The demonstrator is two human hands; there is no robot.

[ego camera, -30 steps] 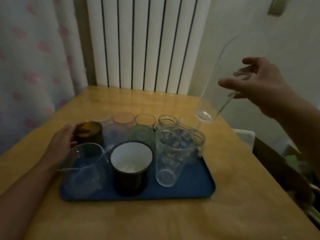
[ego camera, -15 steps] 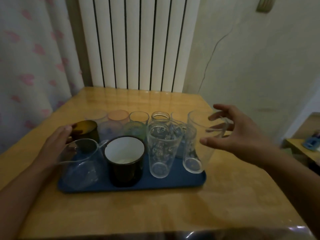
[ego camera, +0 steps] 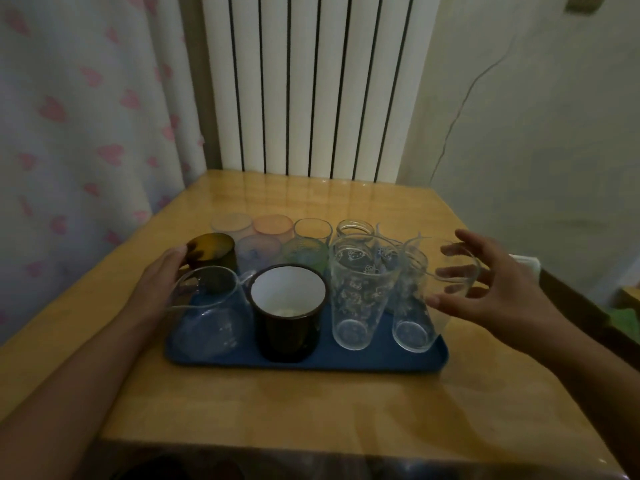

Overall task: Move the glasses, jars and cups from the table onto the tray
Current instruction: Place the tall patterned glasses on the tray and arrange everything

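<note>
A blue tray [ego camera: 311, 363] on the wooden table [ego camera: 311, 410] holds several vessels. At its front stand a clear glass pitcher [ego camera: 211, 317], a black mug [ego camera: 287, 327] with a white inside and a patterned glass [ego camera: 360, 296]. A tall clear glass [ego camera: 412, 320] rests its base on the tray's front right corner and leans right. My right hand [ego camera: 495, 299] curves loosely round its upper part, thumb in front, fingers behind. My left hand [ego camera: 159, 285] grips an amber jar [ego camera: 214, 254] at the tray's left; its fingers are partly hidden behind the pitcher.
Coloured cups, a small glass [ego camera: 312, 230] and a clear jar [ego camera: 355, 230] fill the tray's back rows. A white radiator [ego camera: 311, 84] stands behind the table and a heart-patterned curtain [ego camera: 69, 133] hangs on the left. Dark furniture [ego camera: 588, 306] sits low to the right.
My right hand brought the tall clear glass down from high at the right and set its base on the tray's front right corner. My left hand stayed at the amber jar.
</note>
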